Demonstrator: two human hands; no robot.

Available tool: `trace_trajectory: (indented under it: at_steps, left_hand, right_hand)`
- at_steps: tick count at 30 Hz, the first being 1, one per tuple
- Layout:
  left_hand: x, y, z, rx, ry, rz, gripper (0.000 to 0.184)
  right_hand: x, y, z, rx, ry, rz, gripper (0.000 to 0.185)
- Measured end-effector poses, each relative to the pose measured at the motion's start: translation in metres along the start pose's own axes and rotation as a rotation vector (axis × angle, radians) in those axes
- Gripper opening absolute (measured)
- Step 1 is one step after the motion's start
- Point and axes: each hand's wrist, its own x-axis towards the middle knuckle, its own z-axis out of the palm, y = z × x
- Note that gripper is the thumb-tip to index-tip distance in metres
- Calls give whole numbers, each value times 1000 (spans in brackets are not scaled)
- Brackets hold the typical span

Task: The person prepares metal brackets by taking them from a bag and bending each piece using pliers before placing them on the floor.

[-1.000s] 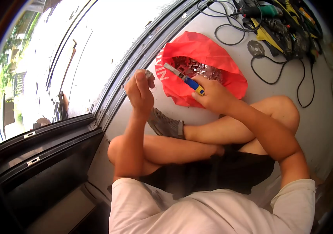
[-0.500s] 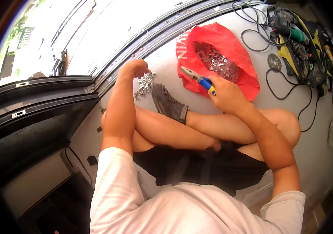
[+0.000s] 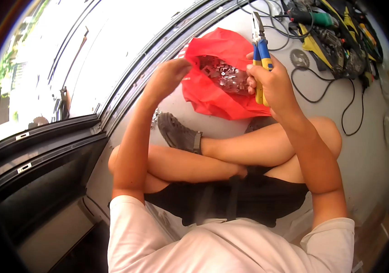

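Observation:
My right hand (image 3: 272,84) is wrapped round blue and yellow pliers (image 3: 260,54), whose metal jaws point up, away from me. The red bag (image 3: 222,107) lies on the floor beyond my crossed legs, its mouth showing many small metal pieces (image 3: 227,75). At the bag's left edge is my left hand (image 3: 169,75), fingers bent together; what they hold, if anything, is too small to tell. Below it, a pile of small metal pieces (image 3: 155,119) shows partly between my left forearm and my shoe.
Metal door tracks (image 3: 158,48) run diagonally behind the bag. At the upper right lie a green power tool (image 3: 315,18), a black and yellow tool bag (image 3: 347,45), a round saw blade (image 3: 299,58) and looping black cables (image 3: 325,100). A dark frame (image 3: 44,154) stands at the left.
My left hand has moved from above the small pile up and right to the bag's edge. The pliers, still in my right hand, have turned from pointing left to upright.

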Motion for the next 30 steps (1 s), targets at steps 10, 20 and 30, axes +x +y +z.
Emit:
trace_trajectory:
  at_steps: [10,20,30]
  left_hand:
    - [65,-9,136,179,116,3,24]
    - [64,-18,153,181,194,-112,28]
    - [21,19,68,-841,60,-257,31]
  right_hand:
    - [7,5,-10,79,-29,64,27]
    - [7,1,-9,132,-24,85,24]
    - [5,8,-8,79,-41,93,28]
